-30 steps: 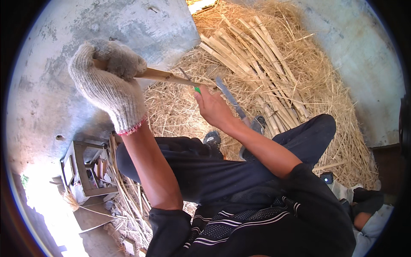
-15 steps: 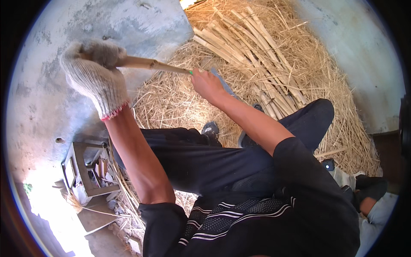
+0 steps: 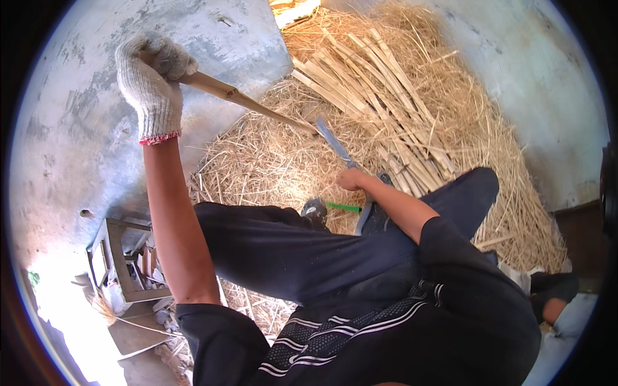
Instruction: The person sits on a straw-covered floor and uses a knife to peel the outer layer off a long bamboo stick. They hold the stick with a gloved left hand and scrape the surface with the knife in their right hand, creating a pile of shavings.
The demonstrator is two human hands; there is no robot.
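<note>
My left hand (image 3: 154, 58), in a white knitted glove with a red cuff edge, is raised at the upper left. It grips the near end of a tan bamboo stick (image 3: 241, 100), which slants down to the right. The stick's thin far end comes close to the tip of a long, narrow knife blade (image 3: 332, 137); whether they touch I cannot tell. My bare right hand (image 3: 351, 179) is closed at the blade's lower end, its fingers hiding the handle. Below it, beside my shoe (image 3: 314, 211), shows a thin bright green strip (image 3: 342, 206).
Split bamboo lengths (image 3: 386, 96) lie bundled on loose straw (image 3: 257, 151) ahead. Pale walls (image 3: 71, 103) stand left and right. A frame-like stool (image 3: 119, 257) is beside scraps at the lower left. Part of another person (image 3: 555, 289) shows at the right edge.
My right hand has left the stick's thin end and come down to the knife. My left hand has risen slightly, keeping its hold. The green strip, before at my right fingers, now shows near my shoe.
</note>
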